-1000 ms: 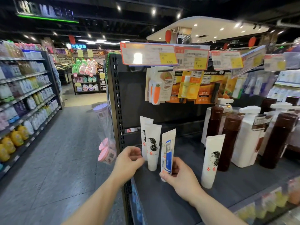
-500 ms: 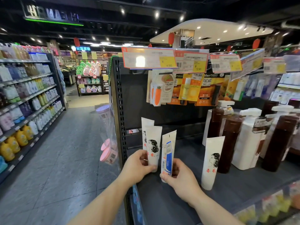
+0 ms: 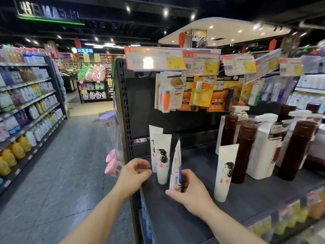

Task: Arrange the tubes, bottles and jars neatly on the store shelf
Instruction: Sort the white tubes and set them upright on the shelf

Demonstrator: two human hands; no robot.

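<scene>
On the dark shelf (image 3: pixel 193 217) my right hand (image 3: pixel 189 191) grips the base of a white tube with a blue stripe (image 3: pixel 175 169), now turned edge-on and tilted slightly. Just left of it stand two white tubes with a woman's-head print, one (image 3: pixel 162 155) in front of the other (image 3: pixel 153 136). My left hand (image 3: pixel 134 175) hovers beside them, fingers curled apart, touching nothing. A third printed white tube (image 3: pixel 225 173) stands alone further right, in front of brown bottles (image 3: pixel 243 152) and white pump bottles (image 3: pixel 263 148).
The perforated black shelf upright (image 3: pixel 125 111) runs right by my left hand. Carded products (image 3: pixel 198 92) and price tags (image 3: pixel 154 59) hang above. Pink-lidded jars (image 3: pixel 112 162) hang in a clear bag off the shelf end. An aisle with detergent shelves (image 3: pixel 26 111) lies left.
My left hand has let go of the front printed tube and drawn back left. My right hand has twisted the blue-striped tube so its narrow edge faces me.
</scene>
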